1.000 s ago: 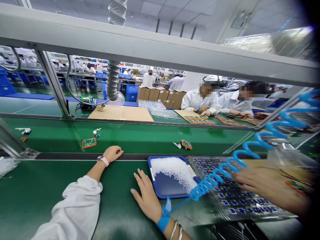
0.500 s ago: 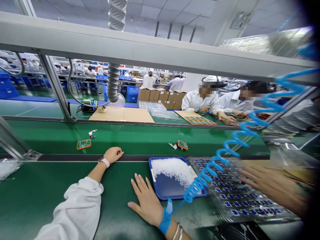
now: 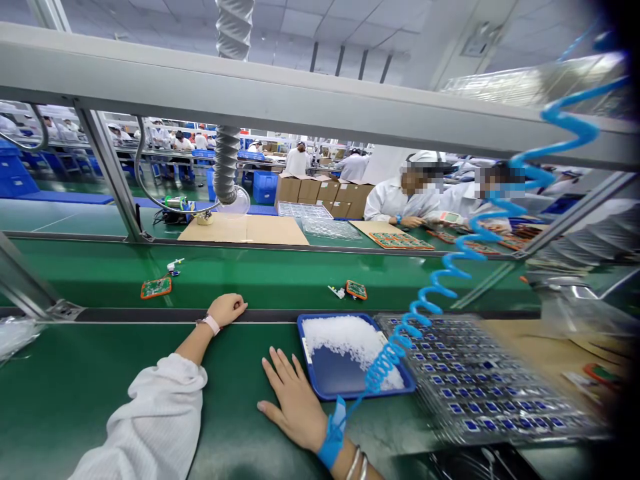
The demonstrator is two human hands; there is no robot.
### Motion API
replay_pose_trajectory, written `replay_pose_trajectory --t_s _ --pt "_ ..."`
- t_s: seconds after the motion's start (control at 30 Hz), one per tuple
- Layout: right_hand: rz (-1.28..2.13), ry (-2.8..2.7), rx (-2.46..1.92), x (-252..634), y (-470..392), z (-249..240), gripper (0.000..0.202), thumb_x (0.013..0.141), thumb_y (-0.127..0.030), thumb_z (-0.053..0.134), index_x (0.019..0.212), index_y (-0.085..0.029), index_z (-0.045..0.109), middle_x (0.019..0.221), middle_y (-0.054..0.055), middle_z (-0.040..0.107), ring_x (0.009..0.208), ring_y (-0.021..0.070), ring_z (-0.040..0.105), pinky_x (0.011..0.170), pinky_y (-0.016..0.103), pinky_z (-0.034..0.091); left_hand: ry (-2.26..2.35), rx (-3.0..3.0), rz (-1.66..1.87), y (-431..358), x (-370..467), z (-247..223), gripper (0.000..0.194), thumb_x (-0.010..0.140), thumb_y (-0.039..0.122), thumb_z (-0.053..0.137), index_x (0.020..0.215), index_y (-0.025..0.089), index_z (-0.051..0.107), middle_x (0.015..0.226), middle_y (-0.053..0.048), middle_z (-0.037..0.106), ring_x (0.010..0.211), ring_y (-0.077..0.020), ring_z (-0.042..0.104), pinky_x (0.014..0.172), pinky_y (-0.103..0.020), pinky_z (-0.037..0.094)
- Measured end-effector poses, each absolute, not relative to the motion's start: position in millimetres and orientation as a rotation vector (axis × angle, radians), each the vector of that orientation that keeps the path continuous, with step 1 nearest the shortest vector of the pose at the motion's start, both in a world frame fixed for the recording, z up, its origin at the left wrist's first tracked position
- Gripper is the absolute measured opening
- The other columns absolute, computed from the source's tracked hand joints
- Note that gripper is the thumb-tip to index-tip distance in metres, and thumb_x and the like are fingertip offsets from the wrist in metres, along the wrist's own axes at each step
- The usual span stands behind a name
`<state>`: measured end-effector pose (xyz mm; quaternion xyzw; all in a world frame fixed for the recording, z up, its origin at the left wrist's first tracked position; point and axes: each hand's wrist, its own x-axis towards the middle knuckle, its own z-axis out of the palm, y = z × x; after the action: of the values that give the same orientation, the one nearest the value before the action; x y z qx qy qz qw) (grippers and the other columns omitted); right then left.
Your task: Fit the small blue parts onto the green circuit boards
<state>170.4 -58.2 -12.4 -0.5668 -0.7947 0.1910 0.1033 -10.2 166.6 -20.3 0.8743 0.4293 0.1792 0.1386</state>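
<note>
My left hand rests at the dark strip along the belt's near edge, its fingers curled in and nothing visible in them. Flat on the green work surface lies my right hand, fingers spread, holding nothing. A blue strap with a coiled blue cord circles that wrist. Just beside the right hand stands a blue tray with small white pieces heaped along its back and right side.
A clear tray of small dark-blue parts lies at right. On the green belt sit an orange-edged circuit board and a second board, each beside small white parts. Co-workers sit across the belt. A metal post stands at left.
Both boards on the belt have shifted left. Another person's hand over the clear tray has left the view. The coiled cord has swung left; my hands have stayed nearly still.
</note>
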Motion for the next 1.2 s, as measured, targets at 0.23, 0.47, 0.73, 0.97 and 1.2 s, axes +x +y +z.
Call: replay_pose_trajectory --t_s 0.23,0.47,0.73,0.97,1.2 --pt "0.614 -2.350 -1.692 169 -58 -8 0.075 0.086 -0.058 0.038 0.145 -0.017 0.014 0.152 0.008 0.007 0.140 0.0256 0.006 0.114 0.050 0.008 1.234 2.528 0.517 168 -11 -22 0.030 0.085 0.039 0.044 0.066 0.018 0.055 0.067 -0.003 0.058 0.062 -0.0152 0.052 0.057 -0.026 0.032" --pt "0.586 -2.352 -1.693 170 -57 -9 0.072 0.086 -0.051 0.044 0.145 -0.019 0.017 0.152 0.007 0.008 0.140 0.0254 0.008 0.114 0.050 0.009 1.241 2.527 0.507 168 -12 -22 0.032 0.085 0.040 0.043 0.065 0.018 0.055 0.066 -0.002 0.059 0.061 -0.0148 0.052 0.057 -0.025 0.032" --pt "0.604 -2.379 -1.741 169 -58 -5 0.071 0.086 -0.051 0.044 0.145 -0.021 0.018 0.152 0.005 0.007 0.140 0.0243 0.006 0.114 0.048 0.008 1.258 2.535 0.508 167 -11 -20 0.032 0.085 0.040 0.043 0.065 0.018 0.056 0.066 -0.002 0.060 0.062 -0.0155 0.053 0.056 -0.025 0.032" --pt "0.619 -2.371 -1.739 169 -58 -4 0.071 0.086 -0.051 0.044 0.144 -0.021 0.019 0.152 0.005 0.006 0.140 0.0238 0.005 0.114 0.048 0.007 1.243 2.557 0.533 168 -11 -22 0.030 0.085 0.037 0.044 0.065 0.018 0.056 0.066 -0.002 0.060 0.062 -0.0158 0.053 0.058 -0.026 0.034" --pt "0.652 -2.358 -1.750 168 -57 0 0.071 0.085 -0.050 0.046 0.144 -0.020 0.021 0.152 0.006 0.008 0.140 0.0240 0.006 0.114 0.048 0.007 1.223 2.588 0.628 170 -11 -23 0.020 0.084 0.028 0.046 0.074 0.018 0.060 0.078 -0.005 0.062 0.080 -0.0202 0.053 0.073 -0.030 0.040"
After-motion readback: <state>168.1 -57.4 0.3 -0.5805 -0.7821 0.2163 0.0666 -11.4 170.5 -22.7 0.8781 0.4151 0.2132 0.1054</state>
